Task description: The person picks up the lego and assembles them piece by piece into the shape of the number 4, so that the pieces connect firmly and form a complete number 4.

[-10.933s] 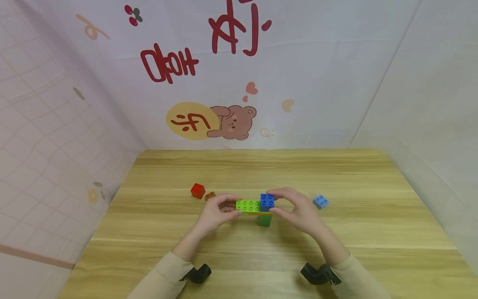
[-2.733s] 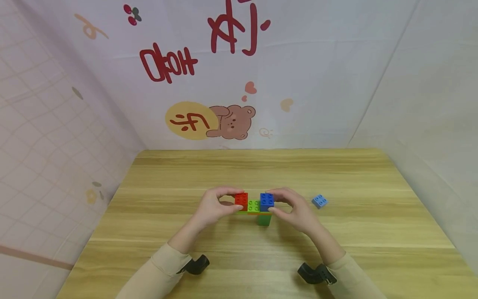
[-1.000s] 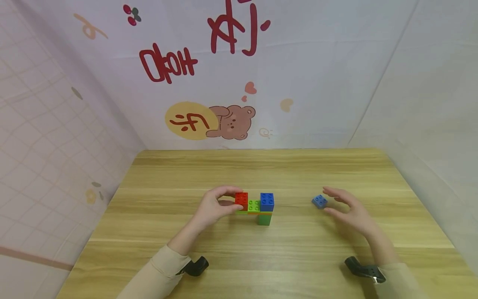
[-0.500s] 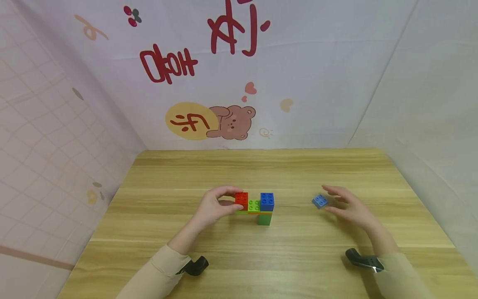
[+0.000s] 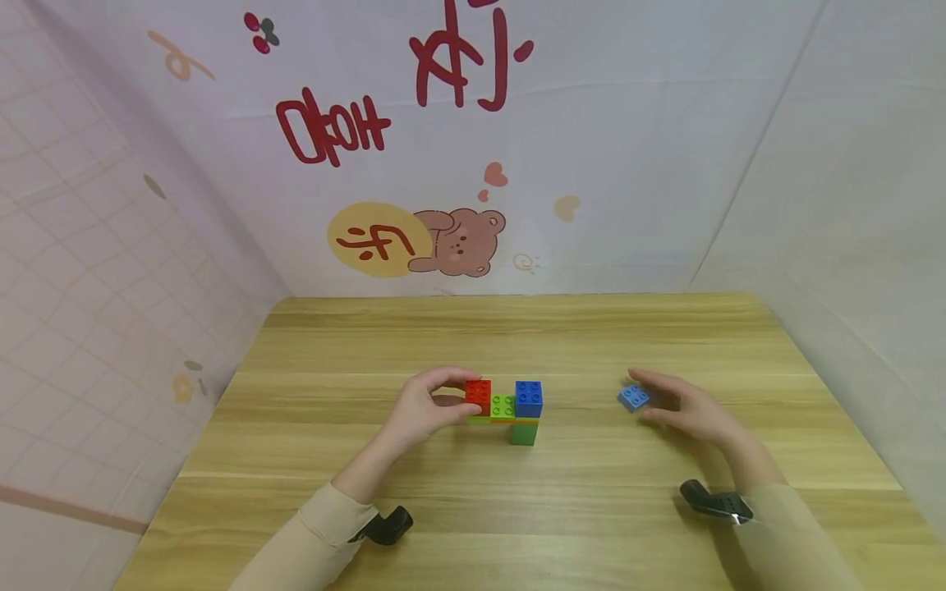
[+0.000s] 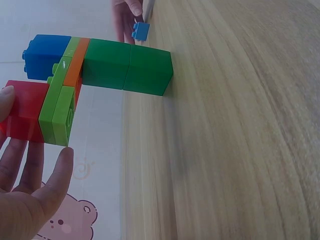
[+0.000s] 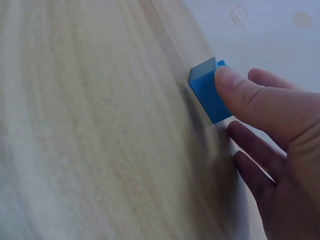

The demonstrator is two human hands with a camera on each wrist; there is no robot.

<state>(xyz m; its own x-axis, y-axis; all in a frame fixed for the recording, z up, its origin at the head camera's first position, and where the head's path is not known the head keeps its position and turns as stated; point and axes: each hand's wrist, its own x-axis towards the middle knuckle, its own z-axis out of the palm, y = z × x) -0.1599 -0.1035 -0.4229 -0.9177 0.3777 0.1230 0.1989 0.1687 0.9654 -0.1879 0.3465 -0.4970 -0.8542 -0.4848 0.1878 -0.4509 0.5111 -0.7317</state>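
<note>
In the head view, my left hand (image 5: 423, 410) holds the red toy brick (image 5: 478, 397) between thumb and fingers. That brick sits on the left end of a lime-green brick (image 5: 502, 406), part of a built structure. A dark blue brick (image 5: 528, 398) tops its right end. Two stacked green bricks (image 6: 127, 67) carry an orange piece (image 6: 79, 62) and the lime layer in the left wrist view. To the right, my right hand (image 5: 687, 408) is at a loose light blue brick (image 5: 633, 398). In the right wrist view its thumb overlaps the light blue brick (image 7: 210, 95), fingers spread apart.
A wooden table (image 5: 369, 336) carries everything, backed by a white cloth (image 5: 628, 123) with red lettering and a printed bear (image 5: 466, 242). Black wrist mounts (image 5: 388, 525) stick out from both sleeves, above the table's near part.
Earlier the red brick lay loose at left; now it is on the structure under my left hand. My right hand left the dark blue brick, went right, and just drew closer around the light blue one.
</note>
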